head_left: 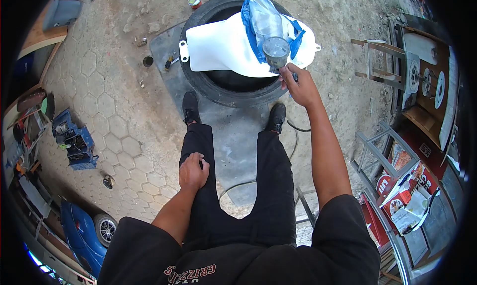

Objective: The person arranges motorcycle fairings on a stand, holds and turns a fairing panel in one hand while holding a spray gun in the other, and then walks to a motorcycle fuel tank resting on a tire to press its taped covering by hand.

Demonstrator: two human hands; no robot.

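My right hand [296,85] is closed around the handle of a spray gun with a clear cup [276,47], above a white curved panel [213,44]. Blue and clear plastic sheeting [266,19] lies on the panel beyond the cup. Under the panel is a large black tire [198,84], lying flat on a grey mat [166,46]. On my left thigh rests my left hand [193,171], its fingers curled. A small dark thing shows near its thumb, too small to name.
Left on the paving stand a blue toolbox [74,138] and a blue car [82,235]. A brush [170,61] and a small round can [148,61] are near the mat. Metal frames [382,148] stand right. A cable [296,148] runs beside my right foot.
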